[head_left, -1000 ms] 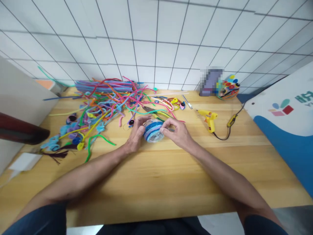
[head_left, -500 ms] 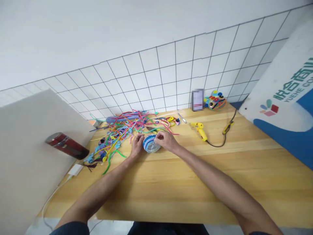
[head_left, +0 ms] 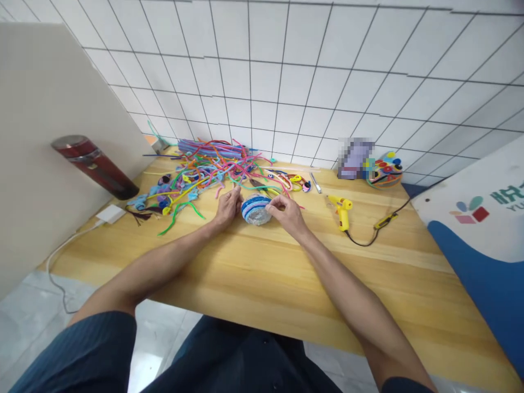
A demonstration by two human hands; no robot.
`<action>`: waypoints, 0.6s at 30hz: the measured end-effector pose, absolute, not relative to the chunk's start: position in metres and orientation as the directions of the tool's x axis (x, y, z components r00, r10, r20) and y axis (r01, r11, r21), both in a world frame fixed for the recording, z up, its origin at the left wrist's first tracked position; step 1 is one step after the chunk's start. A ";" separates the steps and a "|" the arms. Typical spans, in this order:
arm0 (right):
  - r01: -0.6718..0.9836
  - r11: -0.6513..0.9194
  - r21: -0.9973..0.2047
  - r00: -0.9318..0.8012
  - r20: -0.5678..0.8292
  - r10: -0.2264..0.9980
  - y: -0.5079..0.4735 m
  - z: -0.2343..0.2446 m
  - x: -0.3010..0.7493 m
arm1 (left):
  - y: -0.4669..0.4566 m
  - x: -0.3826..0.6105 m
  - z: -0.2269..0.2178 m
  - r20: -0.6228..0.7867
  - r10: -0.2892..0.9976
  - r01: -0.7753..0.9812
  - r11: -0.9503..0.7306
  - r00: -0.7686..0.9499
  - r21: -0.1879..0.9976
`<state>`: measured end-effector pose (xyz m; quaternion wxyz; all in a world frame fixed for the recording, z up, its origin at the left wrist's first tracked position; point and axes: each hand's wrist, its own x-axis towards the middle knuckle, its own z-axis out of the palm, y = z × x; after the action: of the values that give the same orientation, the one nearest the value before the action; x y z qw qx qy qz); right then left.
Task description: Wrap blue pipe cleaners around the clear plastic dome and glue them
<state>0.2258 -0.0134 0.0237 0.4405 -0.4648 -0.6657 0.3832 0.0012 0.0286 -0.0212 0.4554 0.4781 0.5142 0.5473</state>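
A small round clear container (head_left: 258, 217) lies tipped on the table, its bare end toward me. Blue, light-blue and purple pipe cleaners (head_left: 256, 204) are wound in rings around it. My right hand (head_left: 289, 215) is closed in a pinch at the container's right edge, thumb and fingertips against the wound rings. To the left, my left hand (head_left: 227, 208) rests on its side close by the container, its fingers curled together. Whatever may be between those left fingers is too small to make out.
Behind my hands spreads a tangled heap of coloured pipe cleaners (head_left: 208, 172). A yellow glue gun (head_left: 341, 212) with a black cord lies to the right, near a cutter knife (head_left: 316, 183). A decorated ball-like craft (head_left: 385, 172), red flask (head_left: 96, 166) and white adapter (head_left: 110, 214) stand around.
The view has tilted down, showing more of the table front and my lap. My left hand is slightly farther from the container; the right still pinches at its edge.
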 end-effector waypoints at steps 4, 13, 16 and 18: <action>0.261 0.273 -0.926 -0.156 0.239 0.958 -0.015 0.023 0.225 | 0.024 0.001 -0.019 0.119 0.989 -0.025 -0.122 -0.084 0.992; 0.296 0.314 -0.902 -0.152 0.281 0.948 -0.021 0.030 0.220 | 0.008 -0.003 0.005 0.282 0.873 0.094 -0.345 0.398 0.934; 0.335 0.307 -0.891 -0.131 0.279 0.951 -0.025 0.033 0.219 | 0.010 -0.005 0.003 0.280 0.850 0.137 -0.374 0.447 0.917; 0.356 0.303 -0.884 -0.113 0.281 0.953 -0.028 0.035 0.218 | 0.011 -0.006 -0.001 0.289 0.833 0.136 -0.393 0.472 0.909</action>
<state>0.2185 -0.0282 0.0348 0.4517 -0.4895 -0.6689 0.3302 -0.0065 0.0114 -0.0008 0.4416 0.7354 0.3295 0.3944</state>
